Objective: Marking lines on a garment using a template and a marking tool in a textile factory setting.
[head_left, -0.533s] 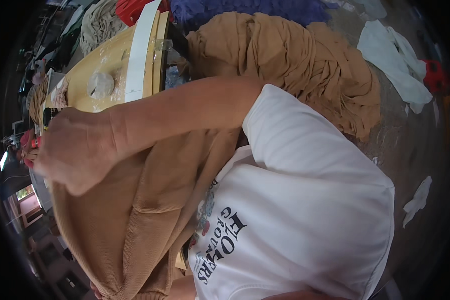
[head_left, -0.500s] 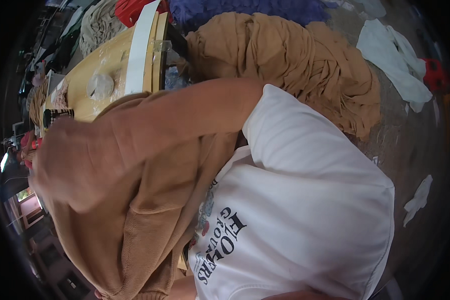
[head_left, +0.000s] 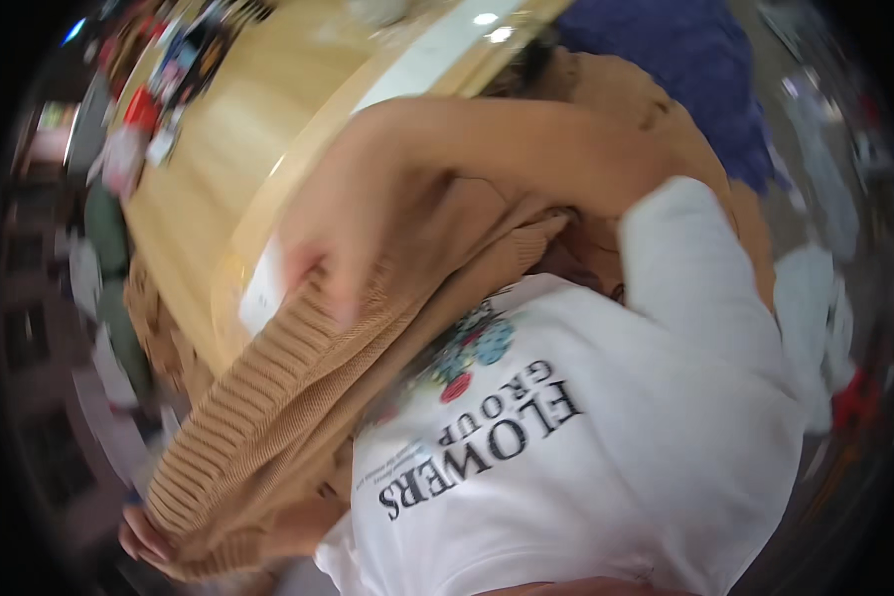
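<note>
A brown knit sweater with a wide ribbed band is stretched out in front of my white shirt. My right hand, blurred by motion, comes from the upper right and pinches the ribbed edge near its upper end. At the lower left, my left hand has its fingers wrapped round the other end of the same band. The band runs slantwise between both hands. Folds hide the inside of the sweater and part of my left forearm.
A yellow wooden table with a pale strip along its edge lies beyond the sweater. Small items and a red object are on its far side. Brown fabric, a blue-purple pile and a whitish cloth lie to the right.
The view has swung, bringing more of the table into sight. The sweater has turned so its ribbed band shows, and my left hand has come into fuller view at the band's end.
</note>
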A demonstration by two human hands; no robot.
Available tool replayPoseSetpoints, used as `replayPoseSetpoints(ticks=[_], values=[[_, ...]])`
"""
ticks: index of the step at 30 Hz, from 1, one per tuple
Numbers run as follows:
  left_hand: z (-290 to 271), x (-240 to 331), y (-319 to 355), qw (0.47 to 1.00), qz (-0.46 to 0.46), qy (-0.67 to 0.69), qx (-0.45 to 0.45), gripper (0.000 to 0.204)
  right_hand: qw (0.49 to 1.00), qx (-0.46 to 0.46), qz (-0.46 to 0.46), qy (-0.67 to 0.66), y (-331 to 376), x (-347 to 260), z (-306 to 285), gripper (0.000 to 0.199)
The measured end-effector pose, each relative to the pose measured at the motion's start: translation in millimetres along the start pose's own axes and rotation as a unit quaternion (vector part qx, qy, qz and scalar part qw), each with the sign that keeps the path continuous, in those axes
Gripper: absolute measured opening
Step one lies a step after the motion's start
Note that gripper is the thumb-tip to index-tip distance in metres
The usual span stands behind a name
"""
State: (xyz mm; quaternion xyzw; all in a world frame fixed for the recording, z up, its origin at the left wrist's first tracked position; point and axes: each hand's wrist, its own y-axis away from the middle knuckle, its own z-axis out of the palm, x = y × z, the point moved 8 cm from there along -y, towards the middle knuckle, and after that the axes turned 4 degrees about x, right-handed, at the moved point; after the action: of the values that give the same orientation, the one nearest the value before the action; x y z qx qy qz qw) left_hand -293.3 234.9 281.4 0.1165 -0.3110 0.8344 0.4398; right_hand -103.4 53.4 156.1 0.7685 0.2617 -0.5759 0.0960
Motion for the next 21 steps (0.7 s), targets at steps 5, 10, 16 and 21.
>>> replayPoseSetpoints(ticks=[5, 10, 16, 21], values=[[-38, 53, 86, 0.906, 0.202, -0.287, 0.239, 0.011, 0.957, 0.090, 0.272, 0.042, 81, 69, -9, 0.016], [-201, 61, 208, 0.674, -0.092, -0.573, 0.458, 0.023, 0.923, 0.297, 0.242, -0.051, 70, 80, -47, 0.011], [-73, -152, 77, 0.809, -0.107, -0.566, 0.116, 0.053, 0.967, 0.207, 0.135, 0.053, -50, 3, 12, 0.022], [-110, -117, 93, 0.821, -0.075, -0.431, 0.367, 0.013, 0.956, 0.053, 0.262, 0.120, 29, 43, -10, 0.029]])
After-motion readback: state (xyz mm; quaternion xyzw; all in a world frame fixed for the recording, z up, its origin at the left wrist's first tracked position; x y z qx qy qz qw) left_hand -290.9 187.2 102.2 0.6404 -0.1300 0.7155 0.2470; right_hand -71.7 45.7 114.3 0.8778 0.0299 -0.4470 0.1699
